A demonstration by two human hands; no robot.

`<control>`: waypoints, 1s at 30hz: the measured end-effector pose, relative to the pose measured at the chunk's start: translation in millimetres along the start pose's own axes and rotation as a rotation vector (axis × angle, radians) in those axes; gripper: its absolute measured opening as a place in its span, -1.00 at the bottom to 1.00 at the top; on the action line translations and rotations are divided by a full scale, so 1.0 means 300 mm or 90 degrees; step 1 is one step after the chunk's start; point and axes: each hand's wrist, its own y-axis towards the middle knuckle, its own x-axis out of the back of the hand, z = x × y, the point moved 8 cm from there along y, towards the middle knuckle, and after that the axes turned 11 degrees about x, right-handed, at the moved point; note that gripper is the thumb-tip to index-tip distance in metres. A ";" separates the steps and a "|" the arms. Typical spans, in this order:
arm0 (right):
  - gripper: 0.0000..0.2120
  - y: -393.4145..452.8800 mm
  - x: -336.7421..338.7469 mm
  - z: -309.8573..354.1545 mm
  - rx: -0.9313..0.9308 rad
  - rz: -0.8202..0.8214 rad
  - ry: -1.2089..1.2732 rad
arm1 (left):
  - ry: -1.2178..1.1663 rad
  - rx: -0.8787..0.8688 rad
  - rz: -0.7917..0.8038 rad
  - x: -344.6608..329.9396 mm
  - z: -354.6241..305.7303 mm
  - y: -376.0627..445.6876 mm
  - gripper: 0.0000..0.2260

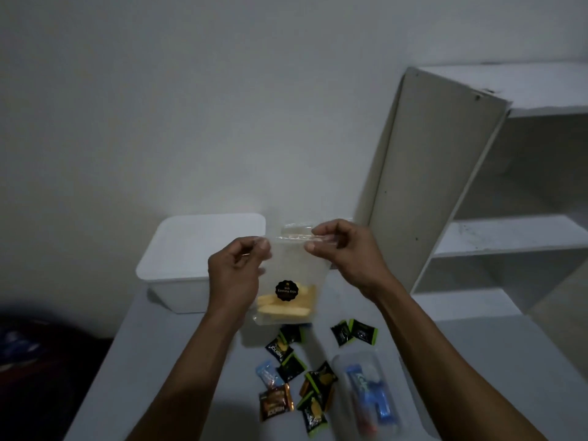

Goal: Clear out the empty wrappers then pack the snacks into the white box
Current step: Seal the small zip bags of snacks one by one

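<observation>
While both hands meet at the centre of the frame, a clear pouch [288,278] hangs between them above the table [165,361]. Left hand [237,272]: thumb and forefinger pinch the pouch's upper left corner, with the remaining fingers curled. Right hand [342,253]: thumb and forefinger pinch the upper right part of the top edge, so that the pouch's mouth lies level with the fingertips and its body drops below them. Pale yellow sticks [286,305] fill the lower part of the pouch, behind a round black label [286,290]. White box [191,259]: left of centre, just behind the left hand, resting on the far part of the table; whether it carries a lid cannot be told. Small sweets [305,370] in black, green, brown and blue wrappers lie scattered on the table at lower centre, beneath the pouch and between the forearms. Clear tub [366,396]: lower right, beside the sweets, holding blue and red packets. White shelf unit [477,192]: right side of the frame, against the wall.
</observation>
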 end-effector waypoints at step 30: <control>-0.88 -0.023 -0.318 0.338 0.165 0.313 -0.468 | -0.004 -0.044 -0.023 0.188 -0.115 -0.147 -0.95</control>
